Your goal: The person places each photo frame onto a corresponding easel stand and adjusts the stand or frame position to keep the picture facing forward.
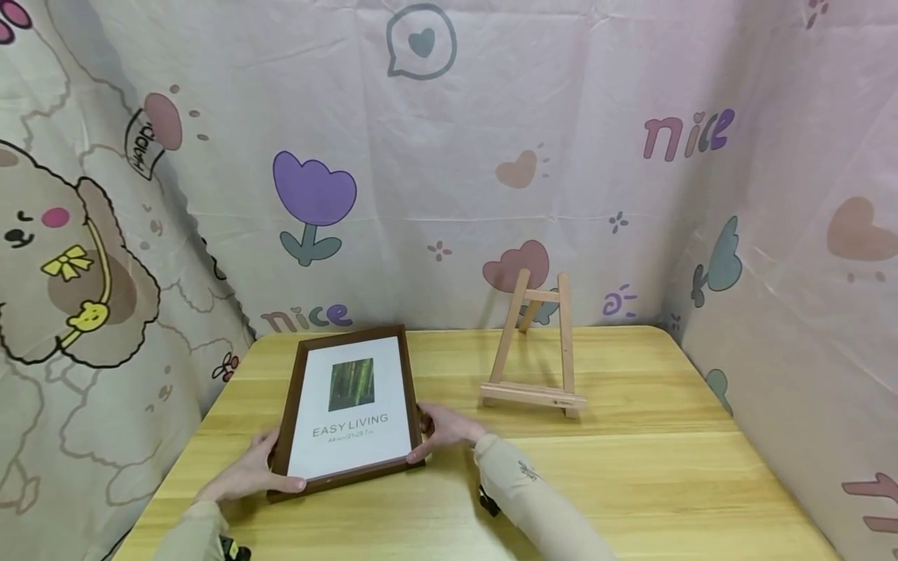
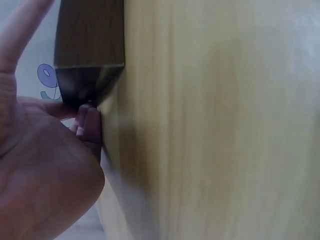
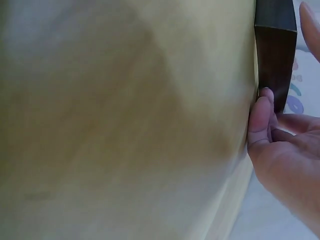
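"How far along?"
"Grasping looks done: left hand and right hand both grip the brown-rimmed rectangular picture frame, left on the yellowish wooden table. Lifted? Can't tell."
"And the pale wooden easel?"
"Upright to its right, bearing nothing; they're apart."

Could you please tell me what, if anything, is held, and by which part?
The frame: left hand and right hand grip its opposite sides near the lower corners.
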Tool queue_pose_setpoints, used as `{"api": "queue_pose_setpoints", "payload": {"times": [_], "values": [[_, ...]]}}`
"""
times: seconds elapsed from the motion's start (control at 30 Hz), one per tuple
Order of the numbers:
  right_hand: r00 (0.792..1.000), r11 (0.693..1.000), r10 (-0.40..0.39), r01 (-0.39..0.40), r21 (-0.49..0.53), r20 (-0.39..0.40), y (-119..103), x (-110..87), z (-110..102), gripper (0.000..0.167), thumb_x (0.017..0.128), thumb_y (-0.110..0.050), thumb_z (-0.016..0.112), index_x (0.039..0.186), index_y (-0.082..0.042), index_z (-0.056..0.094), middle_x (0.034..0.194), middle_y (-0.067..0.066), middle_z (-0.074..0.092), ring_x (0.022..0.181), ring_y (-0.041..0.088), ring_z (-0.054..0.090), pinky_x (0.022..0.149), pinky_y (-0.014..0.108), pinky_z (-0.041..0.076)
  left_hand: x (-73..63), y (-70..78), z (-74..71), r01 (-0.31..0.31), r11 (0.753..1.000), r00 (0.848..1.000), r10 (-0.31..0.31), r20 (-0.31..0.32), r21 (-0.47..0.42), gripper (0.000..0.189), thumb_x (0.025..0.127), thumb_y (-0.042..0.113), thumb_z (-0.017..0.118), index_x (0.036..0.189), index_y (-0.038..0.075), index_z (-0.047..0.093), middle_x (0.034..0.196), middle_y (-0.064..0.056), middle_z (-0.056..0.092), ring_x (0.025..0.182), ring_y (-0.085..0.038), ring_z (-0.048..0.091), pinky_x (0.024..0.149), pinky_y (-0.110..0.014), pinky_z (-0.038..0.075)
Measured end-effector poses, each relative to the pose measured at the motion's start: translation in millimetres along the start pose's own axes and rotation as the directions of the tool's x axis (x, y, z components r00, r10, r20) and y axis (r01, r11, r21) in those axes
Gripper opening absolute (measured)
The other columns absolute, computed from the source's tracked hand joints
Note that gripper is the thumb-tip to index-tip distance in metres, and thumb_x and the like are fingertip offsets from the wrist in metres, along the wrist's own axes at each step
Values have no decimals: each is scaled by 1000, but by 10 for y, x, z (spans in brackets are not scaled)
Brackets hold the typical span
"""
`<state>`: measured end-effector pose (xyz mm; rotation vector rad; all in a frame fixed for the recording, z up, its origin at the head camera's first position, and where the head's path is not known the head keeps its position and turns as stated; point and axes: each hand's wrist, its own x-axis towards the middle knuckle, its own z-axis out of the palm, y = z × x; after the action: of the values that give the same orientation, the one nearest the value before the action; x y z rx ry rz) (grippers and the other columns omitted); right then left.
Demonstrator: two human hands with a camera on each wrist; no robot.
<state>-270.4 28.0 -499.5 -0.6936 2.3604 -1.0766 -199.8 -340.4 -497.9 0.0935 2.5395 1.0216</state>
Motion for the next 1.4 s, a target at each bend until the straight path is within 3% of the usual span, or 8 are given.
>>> {"api": "queue_pose_setpoints", "payload": {"times": [0.17,0.53,0.8,1.03,1.4], "values": [[1000,996,-31,30,85,8,43,30,1,53,74,-13,90,117,-5,59,91,-1,57,81,9,50,70,21,45,-48,-11,18,-27,1000,1000,28,8,-8,132,77,41,87,153,-17,-4,146,-48,8,135,-69,18,107,-78,30],[999,998,-36,34,52,35,67,35,-15,56,72,-16,91,117,-11,58,91,-3,52,83,11,47,69,19,42,-73,-44,34,-27,999,1000,27,0,-41,128,78,38,86,155,-14,-2,148,-43,9,136,-66,19,106,-78,31],[998,995,-60,57,86,29,54,27,-17,65,73,-11,90,128,-7,56,91,1,50,84,14,45,69,19,40,-79,-54,14,-9,999,1000,9,5,-40,127,80,41,84,156,-12,-4,150,-42,5,137,-68,16,106,-77,32],[1000,996,-17,15,82,19,75,9,-4,101,72,-13,91,155,-5,35,95,-1,52,87,12,47,73,20,43,-79,-69,18,-12,999,1000,12,6,-53,127,80,40,84,158,-8,-4,150,-41,5,137,-67,16,105,-78,30],[1000,999,-2,2,53,4,111,-2,-6,112,73,-18,91,160,-5,22,96,-3,53,87,10,48,77,21,44,-77,-83,40,-12,997,1000,12,3,-77,130,79,39,84,158,-1,-12,152,-44,-3,139,-69,9,106,-81,25]]}}
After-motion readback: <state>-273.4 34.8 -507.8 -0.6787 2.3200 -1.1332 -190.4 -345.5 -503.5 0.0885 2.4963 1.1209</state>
